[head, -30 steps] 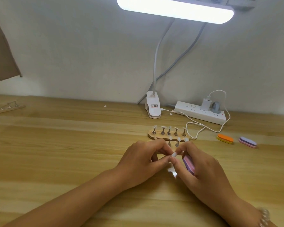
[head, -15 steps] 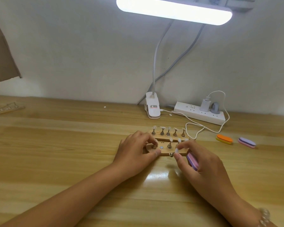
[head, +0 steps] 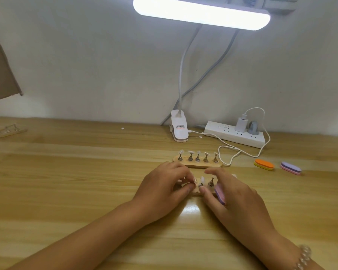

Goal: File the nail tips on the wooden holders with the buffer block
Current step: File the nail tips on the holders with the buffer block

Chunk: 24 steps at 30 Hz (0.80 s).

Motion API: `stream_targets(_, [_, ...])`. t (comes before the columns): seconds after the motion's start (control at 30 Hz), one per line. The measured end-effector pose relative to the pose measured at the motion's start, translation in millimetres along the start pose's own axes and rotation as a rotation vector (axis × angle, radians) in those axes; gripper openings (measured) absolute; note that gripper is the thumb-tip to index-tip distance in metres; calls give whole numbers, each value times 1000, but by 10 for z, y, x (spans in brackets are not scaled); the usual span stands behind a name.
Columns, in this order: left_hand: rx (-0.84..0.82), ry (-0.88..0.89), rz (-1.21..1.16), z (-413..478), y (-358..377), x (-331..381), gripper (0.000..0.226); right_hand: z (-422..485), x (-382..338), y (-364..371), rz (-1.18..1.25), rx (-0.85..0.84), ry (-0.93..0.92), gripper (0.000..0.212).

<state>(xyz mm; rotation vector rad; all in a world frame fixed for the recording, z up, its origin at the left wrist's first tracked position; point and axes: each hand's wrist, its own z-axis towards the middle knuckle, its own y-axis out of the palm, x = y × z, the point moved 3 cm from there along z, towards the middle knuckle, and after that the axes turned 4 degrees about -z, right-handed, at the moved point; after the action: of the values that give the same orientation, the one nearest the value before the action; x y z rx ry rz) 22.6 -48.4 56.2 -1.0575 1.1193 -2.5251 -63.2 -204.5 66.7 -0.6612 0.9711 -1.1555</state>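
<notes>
Two wooden holders lie mid-table. The far holder (head: 197, 164) carries five nail tips on metal stands. Both hands partly hide the near holder (head: 196, 192). A white nail tip (head: 202, 180) and another stand (head: 211, 182) rise from it between the hands. My left hand (head: 164, 190) curls over the near holder's left end, thumb and forefinger pinched at it. My right hand (head: 234, 195) grips a pink and purple buffer block (head: 220, 193) in its curled fingers. Its thumb touches the base of the white tip's stand and its forefinger reaches over the top.
An orange buffer block (head: 264, 165) and a purple one (head: 290, 168) lie to the right. A white power strip (head: 225, 134), a looping cable (head: 228, 152) and the lamp clip (head: 179, 131) stand behind. Another wooden strip (head: 6, 131) lies far left. The lamp head (head: 201, 13) hangs overhead.
A second ago both hands pinched one nail tip stand together nearer to me. The stand now stands on the near holder, and the hands have spread apart to either side of it.
</notes>
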Motion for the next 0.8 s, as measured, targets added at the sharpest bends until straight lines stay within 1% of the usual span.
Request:
stream_targets(0.1, [50, 83, 69, -26, -21, 83, 11, -22, -5, -46, 127, 8, 35, 34])
stream_targets(0.2, [70, 150, 52, -50, -46, 158, 15, -35, 36, -81, 294, -14, 58, 33])
stream_targets(0.3, [70, 199, 21, -57, -56, 193, 11, -53, 17, -88, 337, -61, 10, 37])
stream_targets(0.37, [81, 212, -29, -51, -62, 187, 10, -66, -4, -54, 335, -70, -45, 36])
stream_targets(0.43, [111, 211, -83, -42, -74, 167, 6, -75, -16, -21, 312, -52, -96, 30])
stream_targets(0.53, [137, 223, -128, -37, -92, 147, 5, -53, -38, -33, 265, 27, -144, 37])
stream_targets(0.67, [150, 300, -143, -67, -99, 192, 6, -6, -15, -71, 329, 146, -154, 41])
stream_targets(0.8, [158, 276, -221, -54, -89, 180, 4, -9, -29, -96, 392, 175, -138, 43])
